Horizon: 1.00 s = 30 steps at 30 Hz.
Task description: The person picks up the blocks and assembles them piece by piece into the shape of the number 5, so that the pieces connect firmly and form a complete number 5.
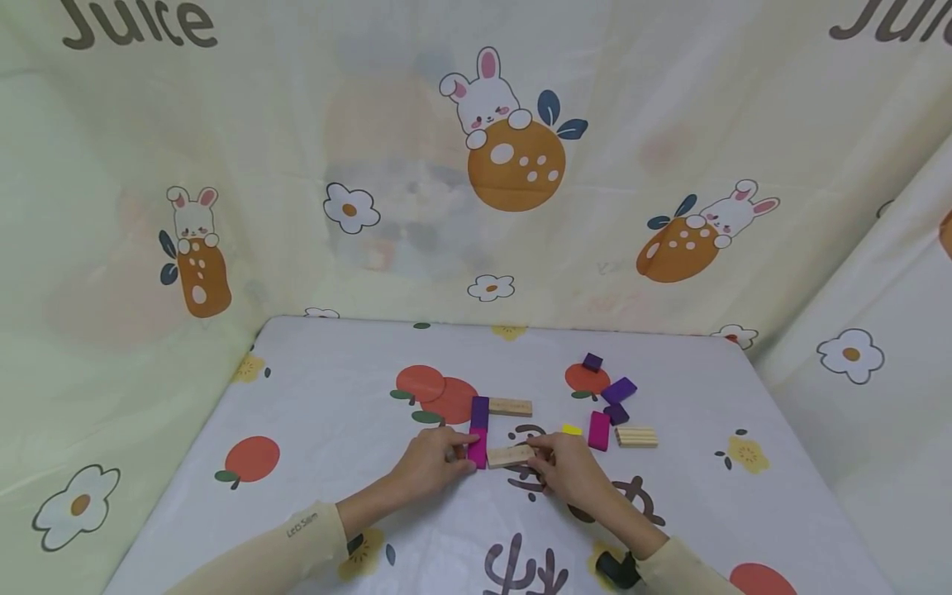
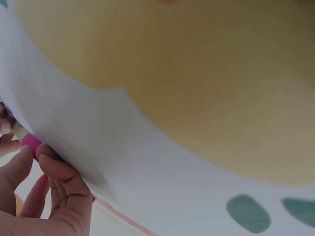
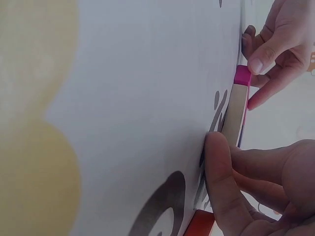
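My left hand (image 1: 427, 463) pinches a magenta block (image 1: 477, 450) at its left side, thumb near the front end. Behind it, a purple block (image 1: 479, 413) continues in the same line. My right hand (image 1: 576, 471) holds the right end of a plain wooden block (image 1: 509, 456) between thumb and fingers; its left end meets the magenta block. Another wooden block (image 1: 510, 406) extends rightward from the purple one. In the right wrist view, the magenta end (image 3: 242, 75) lines up with the wooden block (image 3: 235, 115). The left wrist view shows my curled left fingers (image 2: 64, 172) by the magenta block.
Right of my hands lie a loose magenta block (image 1: 598, 431), a yellow block (image 1: 572, 430), several purple blocks (image 1: 619, 390) and a bundle of wooden blocks (image 1: 636, 437). A printed cloth (image 1: 320, 397) covers the table; a patterned curtain (image 1: 416, 248) hangs behind it.
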### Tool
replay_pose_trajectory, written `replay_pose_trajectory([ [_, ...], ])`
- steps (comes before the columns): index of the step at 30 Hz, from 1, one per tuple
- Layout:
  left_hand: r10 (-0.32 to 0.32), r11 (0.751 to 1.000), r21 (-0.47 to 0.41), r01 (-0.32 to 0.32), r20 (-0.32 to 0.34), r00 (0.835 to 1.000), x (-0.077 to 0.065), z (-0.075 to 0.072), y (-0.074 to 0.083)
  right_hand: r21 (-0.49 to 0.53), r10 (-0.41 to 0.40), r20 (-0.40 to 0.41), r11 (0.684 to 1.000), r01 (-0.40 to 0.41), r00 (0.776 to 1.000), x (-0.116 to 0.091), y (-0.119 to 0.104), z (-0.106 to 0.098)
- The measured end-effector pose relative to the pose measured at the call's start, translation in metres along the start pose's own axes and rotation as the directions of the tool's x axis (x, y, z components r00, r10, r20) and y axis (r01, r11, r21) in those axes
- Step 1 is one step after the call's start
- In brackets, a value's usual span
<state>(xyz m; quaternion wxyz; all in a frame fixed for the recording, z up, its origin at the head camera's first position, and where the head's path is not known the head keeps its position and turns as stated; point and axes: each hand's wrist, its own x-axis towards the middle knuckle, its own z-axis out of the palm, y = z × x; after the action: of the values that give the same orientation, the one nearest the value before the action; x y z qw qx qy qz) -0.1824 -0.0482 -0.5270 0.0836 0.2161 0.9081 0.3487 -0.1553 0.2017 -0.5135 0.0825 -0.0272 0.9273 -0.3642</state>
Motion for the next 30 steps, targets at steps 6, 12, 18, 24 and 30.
replay_pose_trajectory([
  [6,0.016,1.0,0.004,-0.016,0.012,1.0,0.0012,0.0,-0.0025,-0.002,0.003,0.001,1.0,-0.003,1.0,-0.0001,-0.0002,-0.0008],
  [12,0.042,0.999,-0.002,-0.042,0.036,0.998,0.0028,0.0004,-0.0051,0.005,0.013,0.006,1.0,-0.013,1.0,-0.0008,-0.0018,-0.0018],
  [18,0.045,0.999,-0.012,-0.045,0.042,0.998,0.0028,-0.0009,-0.0036,0.013,0.017,0.008,1.0,-0.017,1.0,0.0,-0.002,-0.0021],
  [24,0.053,0.998,-0.018,-0.052,0.059,0.997,0.0029,-0.0017,-0.0037,0.013,0.021,0.005,1.0,-0.021,1.0,0.0,-0.0003,-0.0012],
  [30,0.064,0.998,-0.006,-0.064,0.065,0.996,0.0037,-0.002,-0.004,0.006,0.012,-0.002,1.0,-0.012,1.0,0.0,0.0,-0.0009],
])
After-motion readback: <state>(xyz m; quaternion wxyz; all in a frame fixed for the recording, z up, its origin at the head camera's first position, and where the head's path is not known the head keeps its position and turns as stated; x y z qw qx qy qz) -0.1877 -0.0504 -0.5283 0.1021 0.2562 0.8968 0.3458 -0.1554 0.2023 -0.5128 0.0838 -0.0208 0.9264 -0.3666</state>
